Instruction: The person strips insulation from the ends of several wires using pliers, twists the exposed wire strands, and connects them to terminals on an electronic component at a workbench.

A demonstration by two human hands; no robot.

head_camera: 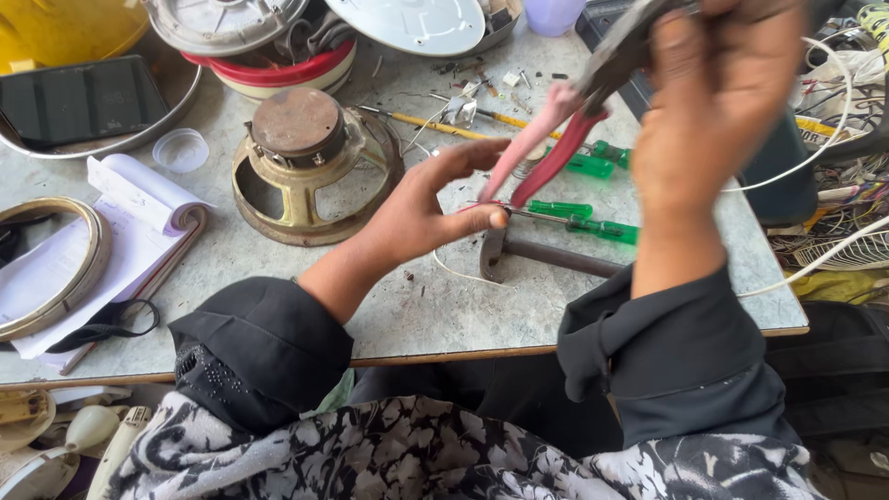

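My right hand (718, 102) is raised near the camera, closed around pliers (565, 130) with red-pink handles that hang down and left toward the table. My left hand (431, 208) hovers over the grey table (426, 306), thumb and forefinger pinched on a thin wire end just under the plier handles. Below them lie green-handled screwdrivers (593, 222) and a rusty hammer (546, 255). A rusted speaker frame with a round magnet (310, 162) sits left of my left hand.
An open notebook (139, 222) and a metal ring (56, 268) lie at the left. A dark tablet (83, 97) rests in a tray. Red-white appliance parts (278, 56) stand at the back. Tangled wires (833, 139) crowd the right edge. Small screws and a clear lid (181, 148) are scattered about.
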